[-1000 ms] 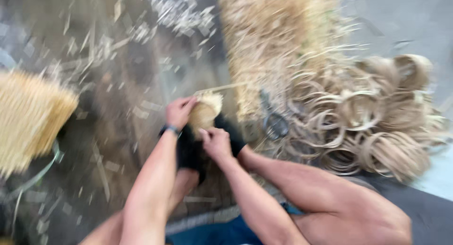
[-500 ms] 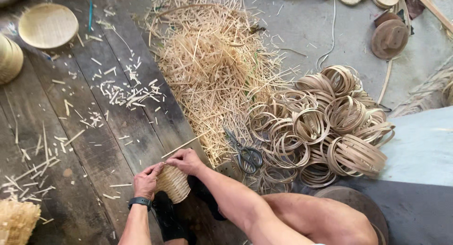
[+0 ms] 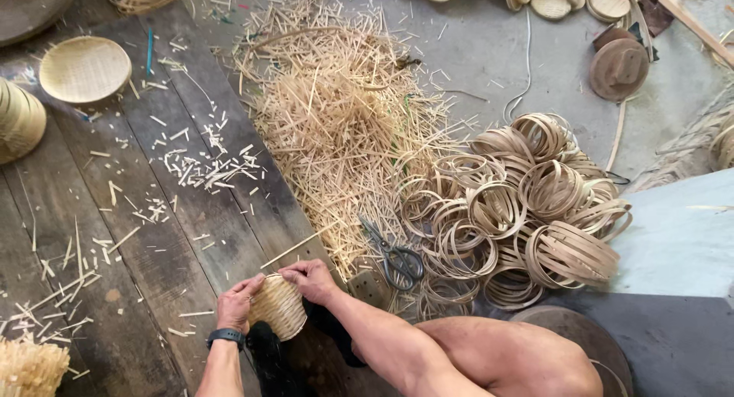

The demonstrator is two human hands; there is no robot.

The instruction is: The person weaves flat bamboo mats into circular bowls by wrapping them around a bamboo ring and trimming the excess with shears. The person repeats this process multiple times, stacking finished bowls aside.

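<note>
Both hands, left hand (image 3: 235, 305) and right hand (image 3: 310, 278), grip the little woven basket (image 3: 277, 307) near the plank floor's (image 3: 153, 236) bottom edge; I'd keep fingers snug, rotating evenly.

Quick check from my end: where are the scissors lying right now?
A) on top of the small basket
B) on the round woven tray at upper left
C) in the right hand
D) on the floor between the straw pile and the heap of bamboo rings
D: the scissors lie on the floor at the straw pile's lower edge, beside the bamboo rings; both hands hold the small woven basket.
</note>
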